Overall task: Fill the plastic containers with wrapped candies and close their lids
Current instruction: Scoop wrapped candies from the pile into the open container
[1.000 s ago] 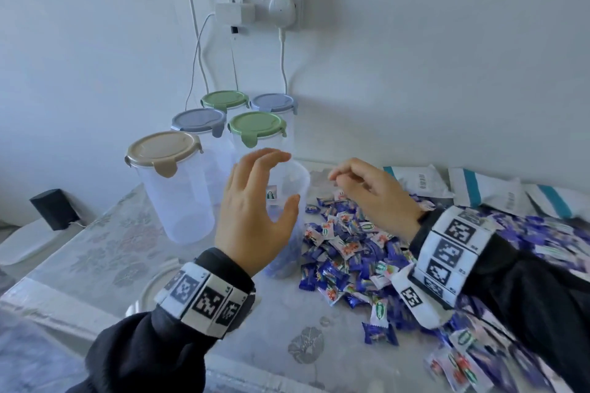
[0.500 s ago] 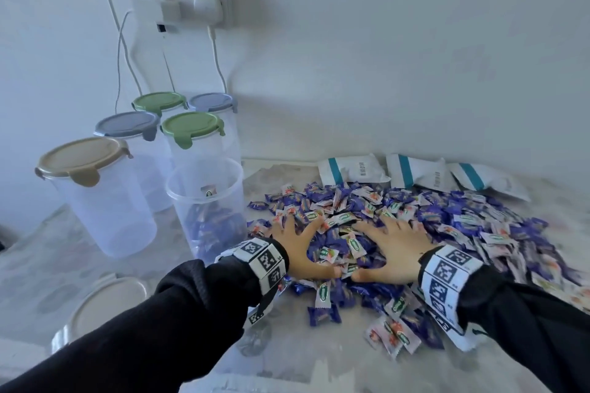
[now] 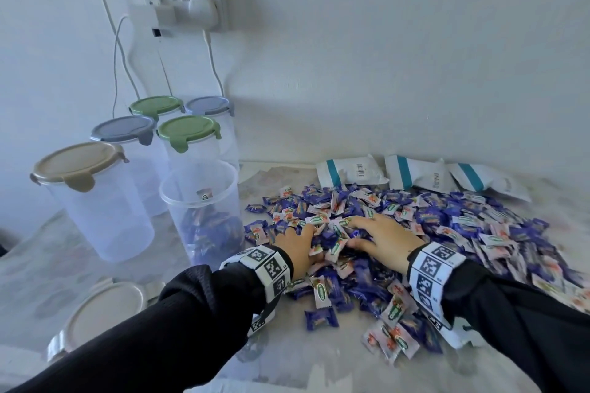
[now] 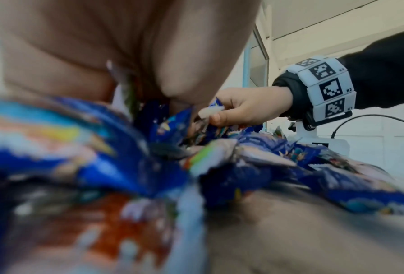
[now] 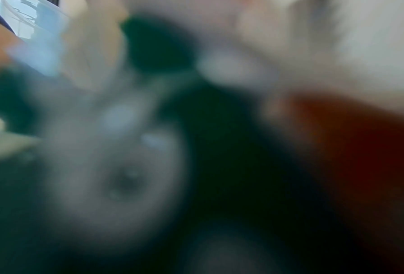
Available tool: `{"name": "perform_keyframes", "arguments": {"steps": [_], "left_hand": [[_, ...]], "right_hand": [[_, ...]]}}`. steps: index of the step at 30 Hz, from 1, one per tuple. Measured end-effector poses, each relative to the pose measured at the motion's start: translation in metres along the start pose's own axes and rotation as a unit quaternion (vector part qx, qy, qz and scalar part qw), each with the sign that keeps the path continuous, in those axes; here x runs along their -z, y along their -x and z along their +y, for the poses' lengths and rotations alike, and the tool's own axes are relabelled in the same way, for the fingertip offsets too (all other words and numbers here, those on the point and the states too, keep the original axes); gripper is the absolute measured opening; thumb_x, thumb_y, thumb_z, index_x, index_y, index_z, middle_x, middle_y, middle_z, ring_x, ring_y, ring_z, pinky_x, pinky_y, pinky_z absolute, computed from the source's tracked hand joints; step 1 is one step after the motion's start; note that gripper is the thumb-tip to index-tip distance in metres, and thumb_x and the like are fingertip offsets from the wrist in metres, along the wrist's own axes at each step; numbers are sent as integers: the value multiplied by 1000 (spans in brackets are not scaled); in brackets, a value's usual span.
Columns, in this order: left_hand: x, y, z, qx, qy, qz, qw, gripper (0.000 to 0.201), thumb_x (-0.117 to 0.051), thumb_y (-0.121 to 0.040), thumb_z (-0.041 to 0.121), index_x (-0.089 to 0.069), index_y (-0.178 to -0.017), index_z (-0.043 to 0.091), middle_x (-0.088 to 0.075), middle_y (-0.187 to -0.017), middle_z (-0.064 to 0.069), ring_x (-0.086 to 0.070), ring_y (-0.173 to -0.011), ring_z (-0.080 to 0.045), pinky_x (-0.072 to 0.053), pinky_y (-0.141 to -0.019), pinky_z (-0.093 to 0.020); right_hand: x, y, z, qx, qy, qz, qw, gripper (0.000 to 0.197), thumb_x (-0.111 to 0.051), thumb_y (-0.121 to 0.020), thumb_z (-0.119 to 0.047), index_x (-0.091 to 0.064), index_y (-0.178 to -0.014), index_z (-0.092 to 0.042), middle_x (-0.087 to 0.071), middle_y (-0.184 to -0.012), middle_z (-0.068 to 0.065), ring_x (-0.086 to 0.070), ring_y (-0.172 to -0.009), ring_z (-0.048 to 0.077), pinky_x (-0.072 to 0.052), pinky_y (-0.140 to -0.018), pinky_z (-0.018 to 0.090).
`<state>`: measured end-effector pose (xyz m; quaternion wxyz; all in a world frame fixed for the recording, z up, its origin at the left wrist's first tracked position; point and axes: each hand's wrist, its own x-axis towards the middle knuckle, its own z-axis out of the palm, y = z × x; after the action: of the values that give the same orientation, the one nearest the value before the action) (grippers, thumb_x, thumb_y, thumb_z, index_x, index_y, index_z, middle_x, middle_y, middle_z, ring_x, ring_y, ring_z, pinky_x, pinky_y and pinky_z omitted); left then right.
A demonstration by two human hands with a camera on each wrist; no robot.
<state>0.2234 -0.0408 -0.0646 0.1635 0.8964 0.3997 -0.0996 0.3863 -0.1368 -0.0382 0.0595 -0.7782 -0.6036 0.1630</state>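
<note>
A big pile of blue and white wrapped candies point(image 3: 447, 220) lies on the table. Both hands are sunk into its near left part, close together. My left hand point(image 3: 297, 249) curls its fingers into the candies, which cover the fingertips. My right hand point(image 3: 383, 239) arches over the pile; in the left wrist view, the right hand point(image 4: 248, 107) pinches wrappers between thumb and fingers. An open clear container point(image 3: 199, 210), partly filled with candies, stands just left of the hands. Its loose lid point(image 3: 105, 313) lies at the near left. The right wrist view is a blur.
Several empty lidded containers stand behind the open one: beige lid point(image 3: 79, 166), grey lid point(image 3: 123, 129), green lid point(image 3: 188, 129). Three white candy bags point(image 3: 351, 172) lie by the wall. A wall socket point(image 3: 185, 6) with hanging cables is above the containers.
A second ago both hands were raised by the open container; they came down flat onto the pile, and now their fingers have curled inward, gathering candies between them.
</note>
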Motion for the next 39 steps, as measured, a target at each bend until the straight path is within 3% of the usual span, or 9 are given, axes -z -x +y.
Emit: {"name": "perform_keyframes", "arguments": {"steps": [3, 5, 10, 15, 18, 21, 26, 32, 39], "left_hand": [[9, -4, -3, -16, 45, 11, 999, 37, -42, -99, 23, -31, -130, 5, -56, -115, -21, -58, -100, -36, -43, -72, -36], [15, 0, -5, -24, 77, 38, 996, 32, -39, -100, 27, -37, -122, 4, -58, -113, -19, -58, -99, -34, -42, -72, -35], [45, 23, -6, -47, 154, 101, 982, 31, -37, -100, 33, -40, -117, 7, -61, -105, -15, -58, -81, -26, -44, -65, -30], [112, 72, -9, -112, 245, 238, 933, 28, -39, -99, 26, -45, -119, 7, -56, -77, 1, -49, -57, -11, -41, -48, -16], [147, 94, -26, -125, 244, 357, 893, 29, -40, -99, 24, -47, -120, 5, -61, -85, -3, -55, -66, -19, -41, -59, -25], [157, 96, -54, -90, 217, 401, 885, 23, -39, -99, 25, -46, -110, 6, -52, -66, 3, -49, -55, -10, -33, -55, -29], [143, 93, -88, -2, 111, 401, 909, 25, -36, -98, 35, -43, -107, 12, -58, -76, -5, -56, -73, -31, -42, -71, -39], [127, 95, -101, 26, 46, 391, 919, 31, -29, -98, 38, -46, -115, 18, -51, -82, 3, -49, -89, -27, -20, -74, -32], [111, 101, -112, 21, 70, 337, 939, 48, -26, -88, 52, -56, -110, 21, -56, -113, 4, -46, -113, -24, -25, -84, -32]], "right_hand": [[2, -2, 0, 7, -22, 32, 999, 41, -48, -94, -44, -50, -128, -21, -59, -112, 9, -54, -104, 26, -40, -81, 31], [6, 1, -3, 16, -51, 65, 996, 38, -49, -95, -40, -54, -125, -17, -63, -108, 7, -58, -99, 23, -39, -76, 28], [22, -1, -12, 32, -93, 138, 985, 35, -51, -94, -38, -57, -118, -13, -52, -65, -6, -38, -51, -1, -31, -50, 16], [37, -13, -25, 60, -117, 178, 975, 35, -54, -93, -34, -58, -117, -9, -48, -66, -12, -44, -58, 3, -37, -57, 7], [39, -20, -34, 81, -118, 190, 971, 34, -57, -92, -31, -58, -116, -7, -48, -69, -14, -45, -60, 1, -37, -59, 6], [38, -26, -42, 96, -121, 182, 971, 35, -56, -92, -31, -58, -117, -8, -49, -70, -12, -43, -60, -2, -37, -59, 6], [34, -31, -54, 101, -118, 152, 976, 38, -53, -91, -38, -56, -121, -13, -55, -83, -2, -52, -72, 13, -33, -58, 17], [39, -42, -63, 100, -118, 142, 978, 42, -51, -90, -44, -56, -121, -16, -64, -92, 10, -60, -86, 27, -37, -65, 28], [59, -53, -85, 162, -170, 184, 955, 37, -52, -87, -43, -60, -109, -14, -63, -82, 12, -57, -74, 30, -34, -53, 14]]}}
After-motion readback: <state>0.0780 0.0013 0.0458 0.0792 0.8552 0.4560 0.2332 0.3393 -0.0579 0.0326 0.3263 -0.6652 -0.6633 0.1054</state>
